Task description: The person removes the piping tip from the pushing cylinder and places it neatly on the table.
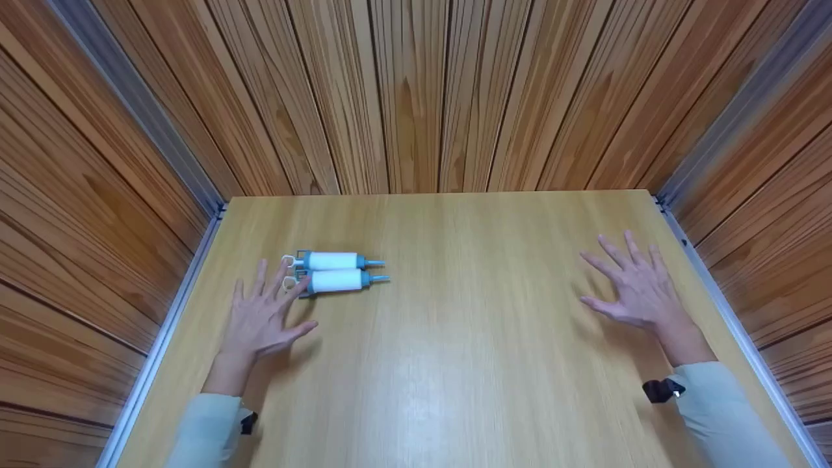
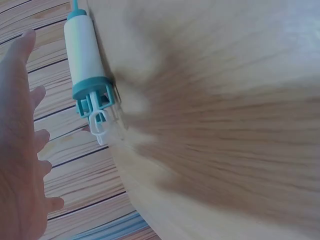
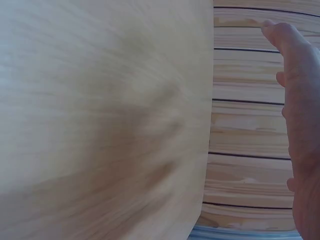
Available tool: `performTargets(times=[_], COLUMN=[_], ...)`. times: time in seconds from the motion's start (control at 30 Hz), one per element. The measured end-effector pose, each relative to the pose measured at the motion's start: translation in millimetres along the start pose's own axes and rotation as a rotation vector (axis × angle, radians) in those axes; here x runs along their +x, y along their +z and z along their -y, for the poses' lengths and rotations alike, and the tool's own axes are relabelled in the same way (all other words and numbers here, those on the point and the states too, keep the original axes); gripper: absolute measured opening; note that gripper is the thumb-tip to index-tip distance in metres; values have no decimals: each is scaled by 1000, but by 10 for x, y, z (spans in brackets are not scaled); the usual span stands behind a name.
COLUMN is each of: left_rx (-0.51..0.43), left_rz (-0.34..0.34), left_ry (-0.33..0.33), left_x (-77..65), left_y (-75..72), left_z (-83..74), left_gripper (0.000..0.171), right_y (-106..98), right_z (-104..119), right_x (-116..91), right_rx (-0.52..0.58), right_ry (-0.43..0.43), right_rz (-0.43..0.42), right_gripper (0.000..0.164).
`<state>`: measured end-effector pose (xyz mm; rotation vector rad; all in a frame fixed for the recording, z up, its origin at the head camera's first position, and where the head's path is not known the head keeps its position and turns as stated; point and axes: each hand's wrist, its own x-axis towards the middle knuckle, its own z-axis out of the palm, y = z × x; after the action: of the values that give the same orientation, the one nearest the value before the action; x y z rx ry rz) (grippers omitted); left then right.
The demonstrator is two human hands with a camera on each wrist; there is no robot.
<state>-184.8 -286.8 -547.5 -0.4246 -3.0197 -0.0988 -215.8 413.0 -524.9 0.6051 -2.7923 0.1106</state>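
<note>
Two syringes lie side by side on the left part of the table, with white barrels, blue end caps, white ring-shaped plunger handles and thin blue nozzles aimed right. In the head view the far syringe [image 1: 333, 261] sits just behind the near syringe [image 1: 338, 281]. My left hand [image 1: 259, 322] hovers with spread fingers beside their handle ends, its index finger overlapping the near one's handle in this view. In the left wrist view, one syringe [image 2: 85, 52] shows to the right of the hand. My right hand [image 1: 640, 292] is over the table's right side, fingers spread, holding nothing.
The light wooden table [image 1: 455, 338] has metal rails [image 1: 721, 305] along its left and right sides. Wood-plank walls [image 1: 416, 97] rise at the back and both sides. Dark wrist devices [image 1: 662, 390] show at both sleeves.
</note>
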Motion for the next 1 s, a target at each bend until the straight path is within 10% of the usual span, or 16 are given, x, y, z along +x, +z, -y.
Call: performTargets(times=[1.0], left_rx=[-101], left_rz=[12], left_ry=[47], left_x=[374], left_y=[115], left_z=[-178], left_gripper=[89], right_y=[72], right_z=[499], right_x=[298], right_rx=[96], right_ry=[-79], right_rz=[-82], right_gripper=[84])
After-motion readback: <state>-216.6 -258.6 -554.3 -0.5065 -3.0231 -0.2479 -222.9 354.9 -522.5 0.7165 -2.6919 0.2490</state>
